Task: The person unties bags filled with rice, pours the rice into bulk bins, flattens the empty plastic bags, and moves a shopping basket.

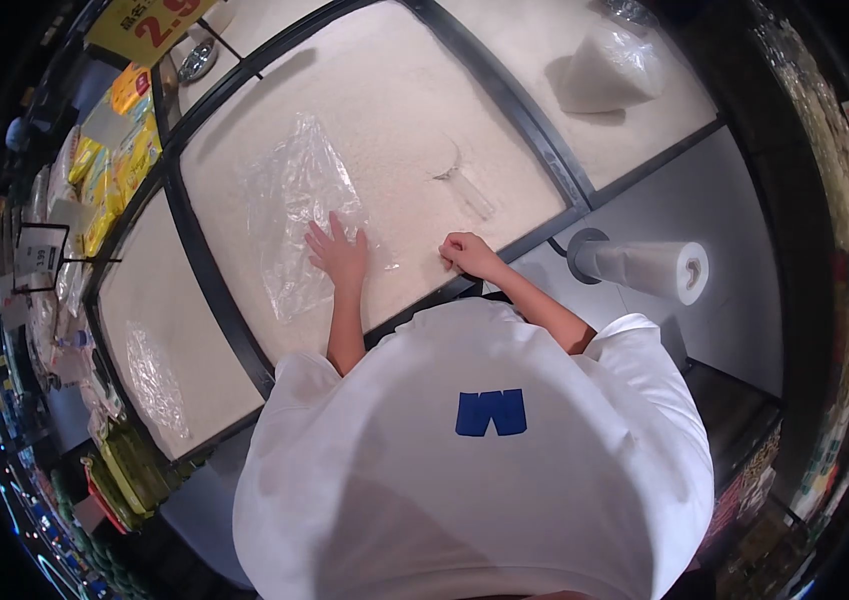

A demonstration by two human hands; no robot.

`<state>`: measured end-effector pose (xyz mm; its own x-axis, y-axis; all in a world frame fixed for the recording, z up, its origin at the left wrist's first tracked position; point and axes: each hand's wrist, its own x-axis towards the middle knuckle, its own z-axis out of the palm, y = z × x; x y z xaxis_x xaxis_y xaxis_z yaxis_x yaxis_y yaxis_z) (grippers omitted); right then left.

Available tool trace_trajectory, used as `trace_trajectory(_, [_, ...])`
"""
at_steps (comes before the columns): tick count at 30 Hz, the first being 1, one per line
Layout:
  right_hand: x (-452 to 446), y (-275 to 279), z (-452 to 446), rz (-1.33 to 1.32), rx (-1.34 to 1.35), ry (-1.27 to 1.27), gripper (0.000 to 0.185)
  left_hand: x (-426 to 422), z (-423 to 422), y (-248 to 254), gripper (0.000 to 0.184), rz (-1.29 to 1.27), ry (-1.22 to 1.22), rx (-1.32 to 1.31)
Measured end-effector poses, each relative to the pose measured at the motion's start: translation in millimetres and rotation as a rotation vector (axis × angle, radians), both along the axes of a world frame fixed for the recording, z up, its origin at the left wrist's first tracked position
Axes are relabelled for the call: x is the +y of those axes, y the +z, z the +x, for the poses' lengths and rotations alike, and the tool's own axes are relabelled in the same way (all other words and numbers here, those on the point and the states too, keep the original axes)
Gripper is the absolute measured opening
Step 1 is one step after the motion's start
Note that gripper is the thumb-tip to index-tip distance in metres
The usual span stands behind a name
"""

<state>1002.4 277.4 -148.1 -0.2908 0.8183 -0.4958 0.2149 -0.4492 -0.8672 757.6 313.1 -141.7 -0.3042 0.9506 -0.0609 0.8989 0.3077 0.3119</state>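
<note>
While the head view takes in both hands, the left hand (344, 258) lies with fingers spread over a clear plastic bag (296, 185) on the pale, fine grain (384, 90) of the middle bin. Its grip is released, palm down; the spread presumably holds the light film flat against the loose surface. The right hand (469, 254) is near the bin's front edge, fingers curled inward. Nothing shows in that grip, but its inner side is turned away, so I cannot tell whether it pinches something or is merely folded.

Beyond it a clear scoop (469, 193) lies on the grain, likely left there to be within easy reach. Dark dividers (544, 150) seem meant to separate the bins. A roll of bags (644, 268) sits on a holder at the right, probably for handy tearing; a filled bag (616, 72) rests in the far right bin.

The plastic bag's edges fade into the grain, so its opening is hard to find. The yellow price sign (149, 28) is cut off at the top, and the side shelves blur into the dark lens border.
</note>
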Motion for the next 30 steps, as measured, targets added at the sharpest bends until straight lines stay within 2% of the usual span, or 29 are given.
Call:
trace_trajectory(4, [-49,0,57,-0.051,0.000,-0.268,0.019,11,1,-4,0.073,-0.103,-0.020,0.033])
trace_trajectory(7, [-93,-22,95,-0.094,0.037,-0.425,0.019,25,5,-2,0.070,-0.177,0.024,0.103])
trace_trajectory(9, [-123,-51,117,-0.111,-0.020,-0.436,0.020,33,16,8,0.065,0.011,-0.073,0.051])
trace_trajectory(11, [-139,-59,132,-0.119,-0.076,-0.441,0.021,43,43,31,0.063,0.054,-0.157,-0.012])
trace_trajectory(13, [-148,-59,144,-0.236,-0.279,-0.289,0.022,49,75,50,0.061,0.100,-0.239,-0.072])
trace_trajectory(15, [-151,-59,156,-0.200,-0.253,-0.262,0.022,52,111,63,0.054,0.177,-0.378,-0.333])
trace_trajectory(16, [-154,-60,166,-0.174,-0.234,-0.227,0.023,49,135,78,0.054,0.188,-0.386,-0.335])
trace_trajectory(18, [-162,-65,187,-0.156,-0.235,-0.224,0.023,38,184,112,0.044,0.007,-0.268,-0.864])
trace_trajectory(19, [-164,-71,200,-0.144,-0.233,-0.214,0.023,30,209,125,0.044,0.024,-0.274,-0.866])
trace_trajectory(22, [-180,-117,262,-0.132,-0.223,-0.119,0.024,-1,280,171,0.030,0.094,-0.297,-1.282])
trace_trajectory(23, [-185,-106,288,-0.174,-0.235,-0.158,0.023,-15,303,193,0.026,0.083,-0.267,-1.402])
trace_trajectory(25, [-203,-104,349,-0.178,-0.171,-0.252,0.022,-41,342,235,0.019,0.378,-0.276,-1.433])
trace_trajectory(26, [-206,-106,382,-0.181,-0.146,-0.300,0.021,-56,359,258,0.019,0.549,-0.342,-1.552])
trace_trajectory(27, [-213,-121,415,-0.137,-0.246,-0.297,0.019,-71,379,285,0.020,0.614,-0.464,-1.801])
trace_trajectory(28, [-218,-126,443,-0.131,-0.243,-0.296,0.019,-81,394,304,0.024,0.445,-0.784,-2.091])
trace_trajectory(29, [-223,-129,473,-0.145,-0.287,-0.404,0.018,-86,415,314,0.027,0.157,-1.279,-2.258])
trace_trajectory(30, [-227,-128,500,-0.162,-0.335,-0.506,0.016,-86,448,322,0.035,-0.177,-1.746,-2.278])
